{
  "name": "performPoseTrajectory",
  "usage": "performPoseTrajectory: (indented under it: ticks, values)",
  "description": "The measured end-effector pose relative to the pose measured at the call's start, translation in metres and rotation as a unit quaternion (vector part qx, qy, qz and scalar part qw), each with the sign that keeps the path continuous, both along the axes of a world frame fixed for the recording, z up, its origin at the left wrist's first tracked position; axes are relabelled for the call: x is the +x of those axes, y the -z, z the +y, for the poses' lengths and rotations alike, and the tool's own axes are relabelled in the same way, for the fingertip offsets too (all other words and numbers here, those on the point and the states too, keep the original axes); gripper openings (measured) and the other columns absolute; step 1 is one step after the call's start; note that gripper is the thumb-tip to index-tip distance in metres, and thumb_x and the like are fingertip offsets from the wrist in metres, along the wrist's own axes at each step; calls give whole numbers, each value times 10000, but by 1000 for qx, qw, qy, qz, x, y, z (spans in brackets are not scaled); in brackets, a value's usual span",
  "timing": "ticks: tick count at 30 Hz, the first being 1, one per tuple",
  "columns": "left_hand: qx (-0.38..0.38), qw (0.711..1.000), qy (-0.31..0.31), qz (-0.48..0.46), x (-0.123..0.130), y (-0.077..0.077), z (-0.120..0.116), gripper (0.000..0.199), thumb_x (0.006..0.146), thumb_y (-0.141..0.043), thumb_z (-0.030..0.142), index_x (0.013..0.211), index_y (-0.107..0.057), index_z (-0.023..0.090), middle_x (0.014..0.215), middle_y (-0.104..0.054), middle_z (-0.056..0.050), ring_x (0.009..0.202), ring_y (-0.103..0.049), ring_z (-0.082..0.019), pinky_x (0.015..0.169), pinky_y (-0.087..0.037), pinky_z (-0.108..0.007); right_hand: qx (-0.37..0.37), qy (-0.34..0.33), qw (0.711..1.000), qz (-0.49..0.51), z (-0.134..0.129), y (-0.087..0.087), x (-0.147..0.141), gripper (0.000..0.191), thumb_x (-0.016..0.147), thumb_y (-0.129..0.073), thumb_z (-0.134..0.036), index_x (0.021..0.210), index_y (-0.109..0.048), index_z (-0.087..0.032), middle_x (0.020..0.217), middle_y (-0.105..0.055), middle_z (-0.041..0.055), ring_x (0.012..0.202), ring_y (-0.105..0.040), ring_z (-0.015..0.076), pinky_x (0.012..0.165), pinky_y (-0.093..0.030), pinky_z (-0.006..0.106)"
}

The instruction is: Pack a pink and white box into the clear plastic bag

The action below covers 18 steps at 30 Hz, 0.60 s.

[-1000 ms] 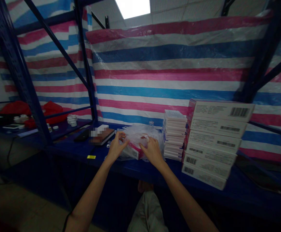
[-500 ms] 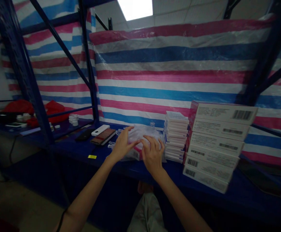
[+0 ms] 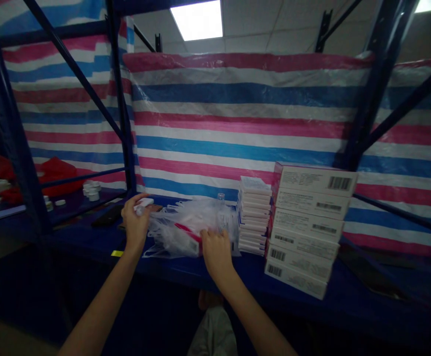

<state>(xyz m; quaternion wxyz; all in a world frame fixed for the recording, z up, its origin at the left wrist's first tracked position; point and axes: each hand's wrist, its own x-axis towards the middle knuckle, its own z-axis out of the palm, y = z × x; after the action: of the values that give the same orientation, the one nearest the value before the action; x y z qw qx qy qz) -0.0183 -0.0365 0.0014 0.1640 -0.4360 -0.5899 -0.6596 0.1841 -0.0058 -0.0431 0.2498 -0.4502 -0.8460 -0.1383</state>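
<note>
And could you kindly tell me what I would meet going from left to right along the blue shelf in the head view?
Red cloth → white plastic caps → black phone → left hand → clear plastic bag → stack of thin white cartons → stack of larger barcoded cartons

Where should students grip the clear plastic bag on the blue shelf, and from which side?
Grip the clear plastic bag around the pink-and-white carton inside it, coming from the front and above: the carton gives a firm edge, while the loose film elsewhere would just crumple.
</note>
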Motion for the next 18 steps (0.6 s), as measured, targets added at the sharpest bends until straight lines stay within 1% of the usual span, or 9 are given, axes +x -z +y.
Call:
performPoseTrajectory:
  ticks: [2, 3, 4, 5, 7, 9, 12, 15, 18]
  values:
    - [53, 989, -97, 96, 22, 3, -18, 351, 727, -537, 199, 1078, -519, 207, 1212, -500, -85, 1155, -428, -266, 992, -307, -474, -24, 19, 999, -8, 0, 1, -2, 246, 844, -387, -100, 975, -585, -165, 736, -653, 84, 707, -617, 218, 762, -379, 384]
    - [68, 978, -78, 183, 37, 6, -25, 312, 744, -515, 173, 1053, -527, 211, 1190, -515, -84, 1147, -438, -251, 994, -312, -462, -37, 26, 999, -12, 1, 2, -3, 272, 847, -373, -99, 1019, -576, -157, 739, -657, 95, 701, -623, 220, 743, -393, 375]
    - [49, 954, -13, 294, 51, 9, -29, 270, 765, -480, 146, 1017, -541, 219, 1131, -553, -73, 1105, -477, -225, 977, -345, -429, -53, 25, 998, -15, 2, 3, -3, 291, 853, -357, -105, 1042, -573, -155, 755, -661, 103, 708, -627, 220, 720, -406, 360]
    - [-1, 918, 65, 392, 65, 12, -29, 259, 779, -445, 119, 992, -553, 218, 1065, -586, -64, 1054, -514, -201, 947, -384, -387, -72, 16, 997, -20, 3, 2, -3, 301, 862, -341, -118, 1042, -579, -158, 778, -664, 109, 722, -630, 219, 696, -416, 341]
    - [-137, 842, 167, 494, 82, 15, -23, 272, 779, -410, 62, 951, -573, 194, 936, -627, -55, 938, -570, -175, 848, -452, -310, -108, -1, 994, -20, 7, 0, 0, 310, 885, -316, -178, 1007, -601, -165, 824, -666, 113, 758, -632, 221, 670, -429, 316]
    - [-255, 814, 168, 494, 84, 14, -10, 285, 770, -404, 28, 947, -583, 162, 922, -637, -70, 905, -585, -184, 796, -466, -294, -132, -13, 991, -4, 13, -6, 7, 328, 897, -333, -309, 1047, -592, -175, 868, -666, 111, 807, -628, 236, 683, -439, 319]
    - [-347, 816, 132, 443, 61, 8, 12, 282, 804, -428, 92, 1038, -576, 147, 1039, -622, -108, 993, -566, -227, 841, -442, -341, -151, 0, 988, 27, 23, -14, 18, 435, 859, -375, -481, 1158, -541, -212, 919, -663, 105, 860, -619, 263, 716, -442, 344]
    - [-385, 810, 209, 390, 30, 2, 32, 445, 781, -556, 300, 1207, -492, 185, 1240, -532, -97, 1144, -480, -237, 958, -356, -349, -177, 15, 983, 51, 34, -14, 22, 383, 888, -330, -399, 1169, -545, -252, 965, -658, 96, 897, -613, 248, 749, -432, 338]
    - [-420, 786, 311, 330, 8, 1, 55, 696, 641, -678, 426, 1263, -446, 218, 1333, -444, -67, 1202, -424, -236, 1001, -293, -305, -200, 26, 974, 104, 48, -4, 18, 378, 887, -309, -262, 1187, -539, -247, 1067, -627, 96, 967, -588, 225, 809, -410, 328]
